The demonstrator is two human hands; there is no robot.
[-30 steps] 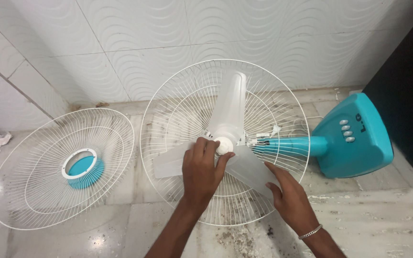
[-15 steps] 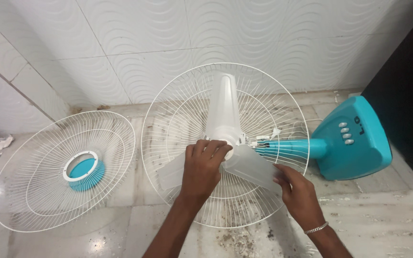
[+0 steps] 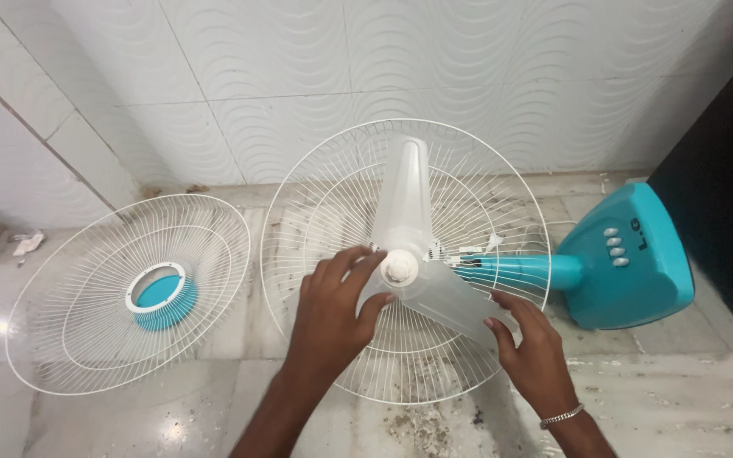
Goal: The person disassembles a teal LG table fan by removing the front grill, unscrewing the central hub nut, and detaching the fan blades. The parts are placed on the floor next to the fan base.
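The loose grille (image 3: 86, 297) lies on the floor (image 3: 680, 399), left of the fan (image 3: 409, 263). The base (image 3: 629, 254) lies right; the wall (image 3: 341, 76) stands behind.

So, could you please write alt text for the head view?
Two hands work on a fan lying on a marble floor: the left hand at the blade hub, the right hand gripping a blade. A loose grille lies left.
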